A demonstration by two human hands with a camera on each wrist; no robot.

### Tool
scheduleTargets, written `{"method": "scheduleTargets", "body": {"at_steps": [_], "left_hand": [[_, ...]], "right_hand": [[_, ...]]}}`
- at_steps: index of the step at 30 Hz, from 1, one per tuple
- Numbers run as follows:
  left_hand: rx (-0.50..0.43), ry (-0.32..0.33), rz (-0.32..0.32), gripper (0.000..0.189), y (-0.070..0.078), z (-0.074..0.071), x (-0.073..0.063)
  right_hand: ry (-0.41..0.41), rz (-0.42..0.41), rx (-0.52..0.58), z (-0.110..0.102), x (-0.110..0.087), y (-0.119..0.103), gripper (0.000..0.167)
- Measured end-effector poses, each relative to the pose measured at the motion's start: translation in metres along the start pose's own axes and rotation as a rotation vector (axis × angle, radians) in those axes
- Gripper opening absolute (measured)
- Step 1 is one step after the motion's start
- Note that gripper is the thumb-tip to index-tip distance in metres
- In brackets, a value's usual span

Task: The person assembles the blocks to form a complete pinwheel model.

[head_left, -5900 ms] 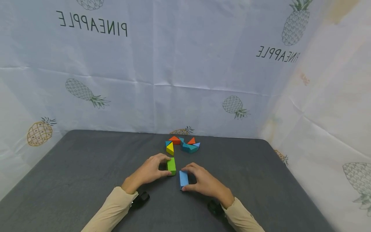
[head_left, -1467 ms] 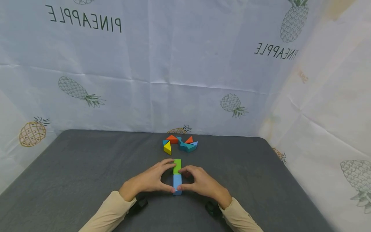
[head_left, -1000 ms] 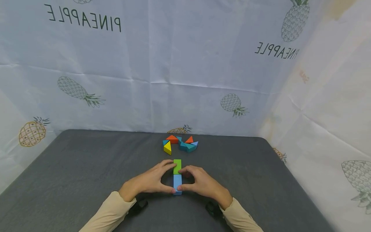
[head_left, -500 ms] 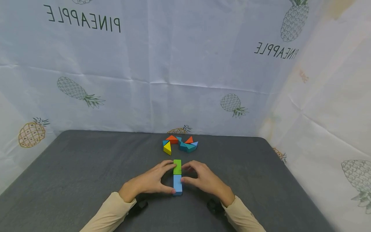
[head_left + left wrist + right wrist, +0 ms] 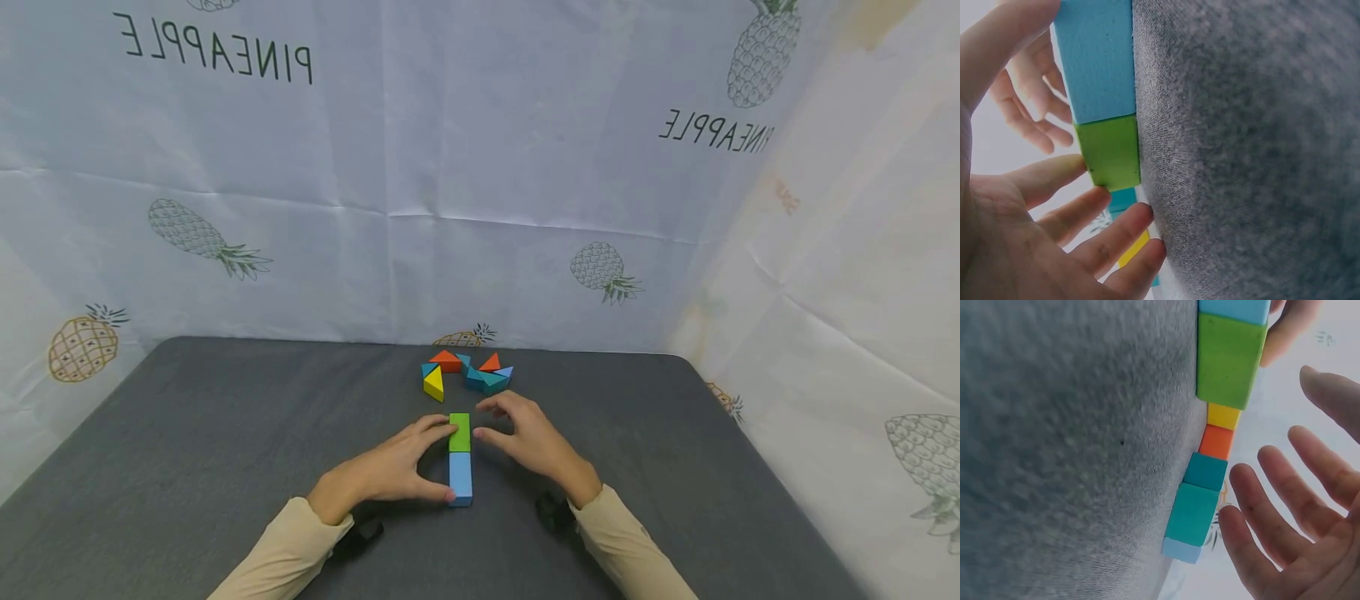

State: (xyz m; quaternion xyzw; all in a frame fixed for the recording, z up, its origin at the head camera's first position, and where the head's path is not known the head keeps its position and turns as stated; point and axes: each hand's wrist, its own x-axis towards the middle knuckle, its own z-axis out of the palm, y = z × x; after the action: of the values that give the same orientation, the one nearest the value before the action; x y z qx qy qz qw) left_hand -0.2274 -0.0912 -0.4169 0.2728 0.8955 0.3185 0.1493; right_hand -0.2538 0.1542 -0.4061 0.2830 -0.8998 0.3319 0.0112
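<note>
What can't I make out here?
Head view: top-left pineapple print's upper part, cut off by top edge.
Head view: undersides of green block and blue block, hidden against the table.
Left wrist view: part of the yellow block, behind the left hand.
Right wrist view: faint print, blurred.

Head camera looks forward-down; close wrist views share the green block [image 5: 1110,153].

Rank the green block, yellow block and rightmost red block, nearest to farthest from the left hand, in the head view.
1. Green block: touched by the left hand.
2. Yellow block: beyond, slightly left of green.
3. Rightmost red block: farther back, right of yellow.
</note>
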Motion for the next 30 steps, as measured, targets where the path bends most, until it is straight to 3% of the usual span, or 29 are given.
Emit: {"method": "scheduleTargets", "body": {"at_steps": [30], "left_hand": [[0.006,0.023,0.003,0.092,0.001,0.0,-0.002]], "right_hand": [[0.097,0.057,-0.067,0.006,0.042,0.024,0.036]]}}
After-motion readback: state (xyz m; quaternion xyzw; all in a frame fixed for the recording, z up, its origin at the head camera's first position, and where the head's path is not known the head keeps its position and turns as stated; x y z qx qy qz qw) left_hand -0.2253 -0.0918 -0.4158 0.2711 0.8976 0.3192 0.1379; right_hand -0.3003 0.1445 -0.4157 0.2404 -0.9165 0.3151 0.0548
